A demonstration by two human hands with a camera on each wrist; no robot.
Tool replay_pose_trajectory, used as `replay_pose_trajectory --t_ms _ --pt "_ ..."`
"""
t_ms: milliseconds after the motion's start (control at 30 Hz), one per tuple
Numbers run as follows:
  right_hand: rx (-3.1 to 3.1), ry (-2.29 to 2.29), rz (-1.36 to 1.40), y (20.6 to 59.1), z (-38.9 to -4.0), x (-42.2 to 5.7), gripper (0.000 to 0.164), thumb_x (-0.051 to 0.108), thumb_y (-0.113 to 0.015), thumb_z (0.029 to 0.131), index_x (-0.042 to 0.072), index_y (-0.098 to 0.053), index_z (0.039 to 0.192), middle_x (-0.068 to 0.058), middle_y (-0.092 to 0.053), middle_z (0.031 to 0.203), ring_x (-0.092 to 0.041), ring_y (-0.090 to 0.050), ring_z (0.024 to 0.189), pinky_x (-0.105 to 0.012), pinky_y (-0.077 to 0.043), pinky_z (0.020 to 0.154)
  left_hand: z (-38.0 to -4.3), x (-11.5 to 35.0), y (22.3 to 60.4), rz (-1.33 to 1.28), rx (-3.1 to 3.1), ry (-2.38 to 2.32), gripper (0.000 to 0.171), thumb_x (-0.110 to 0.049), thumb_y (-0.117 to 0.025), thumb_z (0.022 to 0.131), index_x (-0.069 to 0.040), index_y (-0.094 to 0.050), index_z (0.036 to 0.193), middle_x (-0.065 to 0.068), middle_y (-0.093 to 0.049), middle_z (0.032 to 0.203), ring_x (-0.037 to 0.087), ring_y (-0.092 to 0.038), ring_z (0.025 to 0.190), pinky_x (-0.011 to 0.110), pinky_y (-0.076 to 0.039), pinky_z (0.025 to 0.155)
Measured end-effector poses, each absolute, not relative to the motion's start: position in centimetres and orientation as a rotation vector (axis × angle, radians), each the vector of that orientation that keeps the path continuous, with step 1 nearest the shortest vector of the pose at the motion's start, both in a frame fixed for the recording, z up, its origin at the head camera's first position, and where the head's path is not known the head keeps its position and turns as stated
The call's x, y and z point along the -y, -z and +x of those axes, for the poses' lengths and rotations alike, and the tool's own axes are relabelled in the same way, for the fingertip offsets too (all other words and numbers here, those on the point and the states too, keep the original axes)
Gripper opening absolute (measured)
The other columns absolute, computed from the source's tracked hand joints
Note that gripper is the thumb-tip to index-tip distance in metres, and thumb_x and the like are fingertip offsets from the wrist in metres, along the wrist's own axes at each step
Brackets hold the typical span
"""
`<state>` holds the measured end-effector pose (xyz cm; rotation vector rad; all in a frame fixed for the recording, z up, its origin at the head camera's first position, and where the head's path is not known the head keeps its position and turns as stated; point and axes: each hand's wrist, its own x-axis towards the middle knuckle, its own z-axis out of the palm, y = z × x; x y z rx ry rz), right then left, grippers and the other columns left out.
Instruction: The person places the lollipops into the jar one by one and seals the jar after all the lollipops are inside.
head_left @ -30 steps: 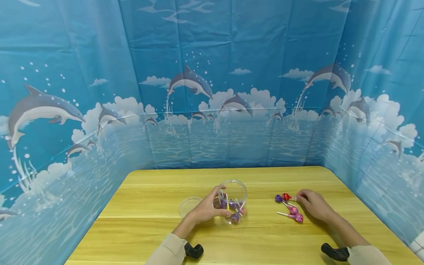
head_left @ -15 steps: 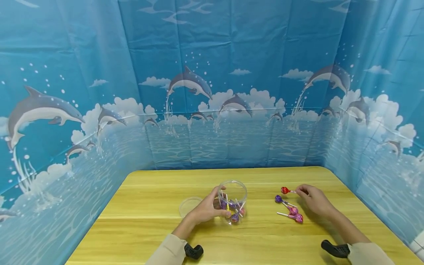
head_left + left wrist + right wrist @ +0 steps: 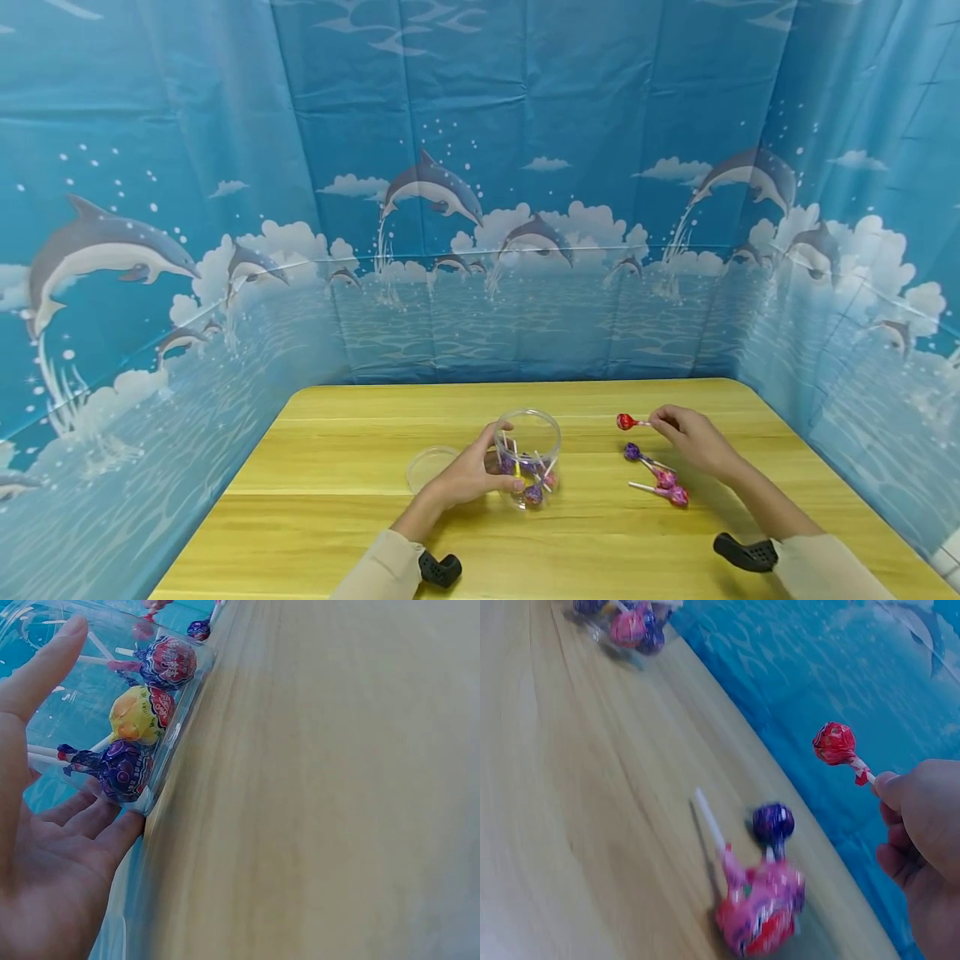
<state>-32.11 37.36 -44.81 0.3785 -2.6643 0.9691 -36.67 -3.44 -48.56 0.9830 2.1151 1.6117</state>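
Note:
My left hand [image 3: 467, 477] is wrapped round a clear plastic jar [image 3: 527, 433] that stands upright without a lid on the table. Several lollipops lie inside it, among them a yellow one [image 3: 136, 715] and purple ones. Between thumb and fingers, my right hand [image 3: 693, 437] pinches the stick of a red lollipop [image 3: 626, 422], raised above the table with its head pointing left. Below that hand lie a purple lollipop [image 3: 632, 451] and two pink lollipops [image 3: 678, 496], close together on the wood. The fingers at the jar's far side are partly hidden in the head view.
A round clear lid [image 3: 424, 472] lies on the table left of the jar, partly behind the left hand. The yellow wooden table [image 3: 337, 517] ends at a blue dolphin-printed curtain [image 3: 480, 333] at the back and sides.
My right hand has lifted the red lollipop from beside the purple one and carried it left and away from me. The left hand and jar have stayed in place.

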Motion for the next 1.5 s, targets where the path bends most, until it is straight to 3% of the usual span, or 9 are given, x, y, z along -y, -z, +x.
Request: replay_pose_trajectory --t_ms 633,933,1200,1500 --pt "2.605 -1.063 0.632 40.4 -33.3 -31.0 0.017 0.013 -0.052 0.111 0.005 -0.065 0.106 -0.002 -0.051 0.078 -0.014 -0.043 0.062 -0.031 -0.039 0.056 -36.8 3.6 48.6 0.97 -2.061 -1.62 0.082 -0.017 -0.082 0.092 -0.025 -0.032 0.157 0.021 -0.046 0.148 0.026 -0.052 0.135 0.033 -0.047 0.104" --pt "2.589 -1.057 0.803 38.5 -34.1 -27.9 0.014 0.012 -0.054 0.11 0.01 -0.067 0.104 0.0 -0.055 0.083 -0.015 -0.046 0.067 -0.031 -0.041 0.059 -36.8 3.7 48.1 0.954 -2.034 -1.651 0.083 -0.012 -0.083 0.091 -0.022 -0.033 0.157 0.024 -0.045 0.148 0.033 -0.05 0.137 0.038 -0.047 0.107" --pt "2.621 -0.999 0.914 38.2 -34.8 -25.9 0.014 0.011 -0.054 0.109 0.009 -0.067 0.106 0.004 -0.059 0.09 -0.013 -0.049 0.071 -0.031 -0.044 0.063 -37.1 3.6 48.2 0.935 -2.026 -1.647 0.083 -0.012 -0.083 0.091 -0.024 -0.034 0.156 0.021 -0.045 0.149 0.029 -0.051 0.137 0.039 -0.046 0.107" --pt "2.645 -0.655 1.154 37.5 -35.1 -22.9 0.014 0.005 -0.057 0.107 0.008 -0.068 0.1 0.003 -0.061 0.091 -0.009 -0.051 0.076 -0.032 -0.048 0.067 -37.1 3.5 48.2 0.944 -1.996 -1.664 0.089 -0.01 -0.081 0.092 -0.022 -0.027 0.161 0.019 -0.042 0.151 0.03 -0.05 0.138 0.037 -0.048 0.105"
